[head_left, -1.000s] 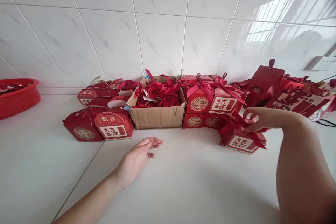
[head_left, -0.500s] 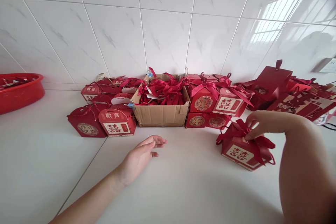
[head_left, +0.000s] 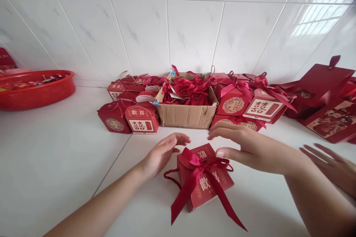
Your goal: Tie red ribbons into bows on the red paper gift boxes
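Note:
A red gift box (head_left: 198,192) rests tilted on the counter in front of me, a dark red satin ribbon (head_left: 204,168) tied in a bow over its top and its two tails hanging down. Twisted red cord handles (head_left: 172,178) stick out at its sides. Just left of the box is my left hand (head_left: 164,155), open, fingers curved, holding nothing. My right hand (head_left: 241,142) hovers over the box's right rear side, open with fingers apart; its thumb is close to the box's edge, and contact cannot be made out.
Behind stands a cardboard box (head_left: 187,115) full of ribbons. Finished-looking red boxes (head_left: 233,102) are stacked right of it, others (head_left: 141,118) left. A red basin (head_left: 39,92) is far left, red bags (head_left: 319,85) far right. Another person's hand (head_left: 330,163) lies at right.
The gift box has come from the right to the middle, turned, and my right hand has let go of it. The view has shifted. Another person's hand has appeared at the right.

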Available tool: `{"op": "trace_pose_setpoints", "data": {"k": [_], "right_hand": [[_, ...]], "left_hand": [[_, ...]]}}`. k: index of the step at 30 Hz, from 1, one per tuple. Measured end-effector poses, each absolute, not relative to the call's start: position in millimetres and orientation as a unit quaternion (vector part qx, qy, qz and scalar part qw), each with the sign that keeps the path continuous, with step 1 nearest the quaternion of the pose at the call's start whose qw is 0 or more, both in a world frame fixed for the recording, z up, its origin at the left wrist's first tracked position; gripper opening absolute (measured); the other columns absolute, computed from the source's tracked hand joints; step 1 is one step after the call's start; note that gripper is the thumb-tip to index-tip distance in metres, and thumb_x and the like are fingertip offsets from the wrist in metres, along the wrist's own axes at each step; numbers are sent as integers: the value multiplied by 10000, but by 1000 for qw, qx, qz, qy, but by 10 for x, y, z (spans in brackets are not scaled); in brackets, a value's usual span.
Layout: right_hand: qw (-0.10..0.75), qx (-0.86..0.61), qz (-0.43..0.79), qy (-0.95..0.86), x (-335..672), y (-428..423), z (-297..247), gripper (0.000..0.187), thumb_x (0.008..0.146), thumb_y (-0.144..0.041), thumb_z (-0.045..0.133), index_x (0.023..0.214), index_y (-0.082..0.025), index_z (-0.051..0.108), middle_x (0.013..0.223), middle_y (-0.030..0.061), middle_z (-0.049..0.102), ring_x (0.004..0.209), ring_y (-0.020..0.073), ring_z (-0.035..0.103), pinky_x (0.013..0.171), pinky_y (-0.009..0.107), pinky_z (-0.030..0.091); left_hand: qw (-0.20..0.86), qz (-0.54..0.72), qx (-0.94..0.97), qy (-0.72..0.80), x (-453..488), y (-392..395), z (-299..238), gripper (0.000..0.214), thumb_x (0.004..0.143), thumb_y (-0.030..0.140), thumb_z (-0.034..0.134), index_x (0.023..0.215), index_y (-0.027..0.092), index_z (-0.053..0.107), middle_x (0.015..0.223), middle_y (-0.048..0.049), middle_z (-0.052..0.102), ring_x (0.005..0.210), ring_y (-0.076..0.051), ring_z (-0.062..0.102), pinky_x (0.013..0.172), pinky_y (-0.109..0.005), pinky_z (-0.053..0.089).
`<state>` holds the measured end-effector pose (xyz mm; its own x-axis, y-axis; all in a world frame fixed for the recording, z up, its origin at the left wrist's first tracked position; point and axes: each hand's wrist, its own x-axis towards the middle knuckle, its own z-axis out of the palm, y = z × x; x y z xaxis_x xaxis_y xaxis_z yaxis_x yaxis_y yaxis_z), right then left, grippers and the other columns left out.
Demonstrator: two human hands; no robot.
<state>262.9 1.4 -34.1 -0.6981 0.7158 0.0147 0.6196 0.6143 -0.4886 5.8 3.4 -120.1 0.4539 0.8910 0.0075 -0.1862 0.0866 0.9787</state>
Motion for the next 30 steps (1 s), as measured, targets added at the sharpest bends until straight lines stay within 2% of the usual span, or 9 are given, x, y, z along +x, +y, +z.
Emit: {"op": "trace_pose_setpoints", "data": {"k": [3,6,8,13,15,19,21,27,30], "right_hand": [[62,-391,246,-885,2751,-1,-299,241,831,-513,554,958,-310,583,976,25,669,810,228,629,661,333,513],[16,-379,247,-892,2780,10,-295,274,767,-522,635,931,-306,592,972,9,672,819,229,626,663,332,503],[8,-361,248,-899,2751,17,-307,238,793,-480,626,896,-266,601,941,14,667,817,212,619,680,319,484],[34,-324,288,-901,2684,9,-330,233,895,-421,521,861,-201,589,861,17,648,737,143,579,660,269,438],[58,-317,293,-900,2677,3,-333,205,900,-389,526,864,-194,579,860,18,645,725,132,562,651,259,427],[92,-303,301,-899,2665,11,-348,173,916,-337,511,846,-187,561,832,19,628,705,124,535,645,253,422],[93,-298,304,-900,2658,24,-363,179,926,-328,493,847,-182,559,820,21,617,701,123,530,648,256,423],[91,-294,305,-901,2642,61,-419,146,917,-285,506,841,-173,558,826,21,603,701,119,515,636,251,409],[89,-302,310,-897,2630,74,-442,135,899,-278,531,824,-169,555,822,17,607,724,121,516,653,245,411]], "left_hand": [[633,400,585,311,9,10,-1163,399,800,559,541,938,191,607,1174,-102,564,1153,-303,444,921,-370,349],[617,383,613,311,7,-34,-1113,458,741,554,641,1039,210,589,1197,-92,548,1057,-274,501,868,-349,382],[614,356,631,314,23,-64,-1081,472,736,497,677,1109,224,581,1199,-87,542,987,-252,534,829,-344,405],[579,344,671,311,39,-103,-1024,134,786,323,649,800,201,596,1107,-74,554,1055,-260,514,901,-368,381],[582,343,671,306,33,-106,-1015,182,781,360,643,771,198,561,1090,-80,546,1026,-260,513,884,-374,380],[589,352,660,306,44,-110,-1022,403,737,577,618,719,186,521,1079,-98,541,965,-274,511,841,-378,377],[586,359,650,325,61,-113,-1029,451,732,609,609,666,184,474,1057,-95,551,925,-257,519,814,-359,379],[566,380,623,382,130,-158,-1027,424,776,405,654,572,175,361,920,-43,591,819,-175,523,704,-278,375],[559,384,606,415,156,-186,-1020,436,799,361,641,554,164,339,894,-29,606,726,-128,497,625,-251,347]]}}
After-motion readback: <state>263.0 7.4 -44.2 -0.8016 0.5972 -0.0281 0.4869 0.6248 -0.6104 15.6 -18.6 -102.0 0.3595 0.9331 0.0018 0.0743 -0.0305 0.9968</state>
